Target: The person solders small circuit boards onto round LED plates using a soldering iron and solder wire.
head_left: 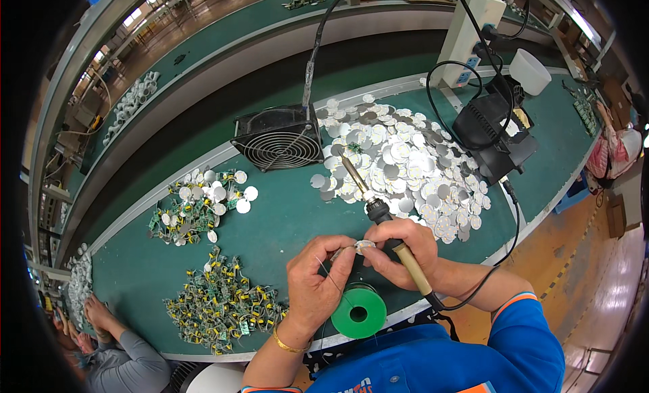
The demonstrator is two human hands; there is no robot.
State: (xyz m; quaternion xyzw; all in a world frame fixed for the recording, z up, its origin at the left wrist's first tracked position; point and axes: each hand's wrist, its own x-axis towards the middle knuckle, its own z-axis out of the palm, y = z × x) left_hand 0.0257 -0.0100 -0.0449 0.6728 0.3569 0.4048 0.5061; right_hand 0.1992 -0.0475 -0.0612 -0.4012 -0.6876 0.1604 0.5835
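My right hand (410, 252) is closed around a soldering iron (410, 266), whose tip points up and left, away from my body. Between my two hands is a small white round disc (365, 245), pinched at its edge by my right fingertips. My left hand (316, 276) is closed too, with a thin solder wire (327, 274) passing through its fingers. Its fingertips meet the disc's left side, and the small silvery piece there is partly hidden. Just below the hands sits a green spool (376, 313) of solder.
Beyond my hands spreads a large pile of white and grey discs (405, 156). A black fan (280, 141) stands left of it. Two heaps of small circuit boards (223, 302) lie leftward. A black device (483, 126) and power strip (466, 44) are at right. Co-workers' hands (100, 315) work at far left.
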